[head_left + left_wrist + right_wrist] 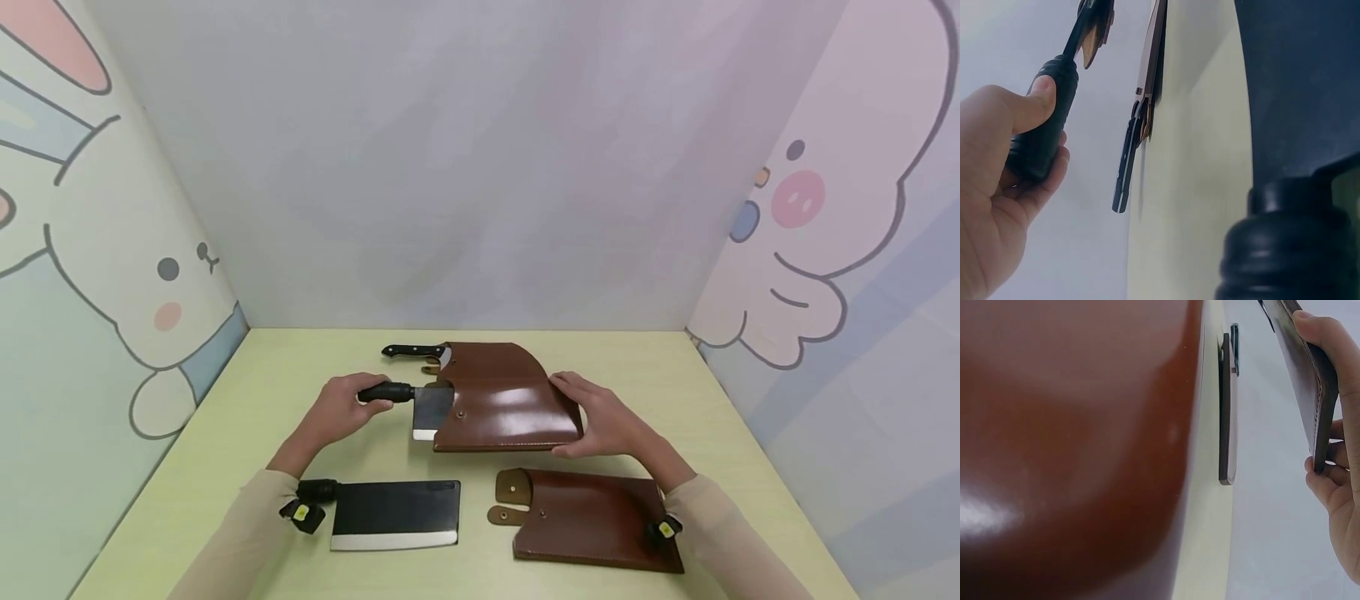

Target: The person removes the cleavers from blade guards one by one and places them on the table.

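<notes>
My left hand (341, 408) grips the black handle (386, 392) of a cleaver, with thumb and fingers wrapped round it in the left wrist view. Part of the cleaver's dark blade (432, 410) shows; the rest is hidden inside a brown leather sheath (513, 412). At the sheath's right end, my right hand (603, 417) holds the edge between thumb and fingers. The right wrist view shows this held sheath (1310, 381) raised off the table. Behind it lies another brown sheath (483, 354), partly covered, from which a knife's black riveted handle (416, 351) sticks out.
On the near left of the pale yellow table (262, 400) lies a second cleaver (395, 510), unsheathed, its handle partly behind my left wrist. A third brown sheath (588, 517) with tan straps lies near right, partly under my right forearm. Walls (465, 167) enclose three sides.
</notes>
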`<state>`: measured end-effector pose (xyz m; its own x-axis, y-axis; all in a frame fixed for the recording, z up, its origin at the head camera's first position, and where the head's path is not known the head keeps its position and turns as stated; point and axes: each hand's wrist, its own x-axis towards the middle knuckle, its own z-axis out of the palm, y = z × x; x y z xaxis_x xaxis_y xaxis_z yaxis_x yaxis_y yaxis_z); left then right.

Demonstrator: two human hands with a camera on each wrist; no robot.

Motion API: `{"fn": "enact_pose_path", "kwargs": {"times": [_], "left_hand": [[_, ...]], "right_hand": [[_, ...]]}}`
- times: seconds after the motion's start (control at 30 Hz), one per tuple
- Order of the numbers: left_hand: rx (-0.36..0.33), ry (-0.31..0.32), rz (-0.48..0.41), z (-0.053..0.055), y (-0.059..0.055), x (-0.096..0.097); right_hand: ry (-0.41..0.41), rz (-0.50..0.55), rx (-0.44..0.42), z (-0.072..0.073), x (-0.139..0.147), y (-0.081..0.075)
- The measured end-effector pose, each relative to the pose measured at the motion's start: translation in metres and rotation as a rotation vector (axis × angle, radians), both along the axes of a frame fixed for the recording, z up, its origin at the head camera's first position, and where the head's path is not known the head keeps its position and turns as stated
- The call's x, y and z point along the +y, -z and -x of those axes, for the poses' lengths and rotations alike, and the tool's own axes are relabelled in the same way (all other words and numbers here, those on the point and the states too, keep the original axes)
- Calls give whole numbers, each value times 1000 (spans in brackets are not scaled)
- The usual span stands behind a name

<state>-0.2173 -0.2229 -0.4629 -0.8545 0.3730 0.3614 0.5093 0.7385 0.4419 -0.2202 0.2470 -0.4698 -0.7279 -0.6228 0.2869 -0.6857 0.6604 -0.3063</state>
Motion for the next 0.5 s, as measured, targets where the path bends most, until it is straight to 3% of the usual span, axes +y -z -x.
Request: {"fn": "enact_pose_path", "kwargs": {"times": [0.5], "left_hand": [[-19, -15, -5, -1, 1, -12]], "right_hand": [[-7, 21, 43, -2, 5, 1]]}}
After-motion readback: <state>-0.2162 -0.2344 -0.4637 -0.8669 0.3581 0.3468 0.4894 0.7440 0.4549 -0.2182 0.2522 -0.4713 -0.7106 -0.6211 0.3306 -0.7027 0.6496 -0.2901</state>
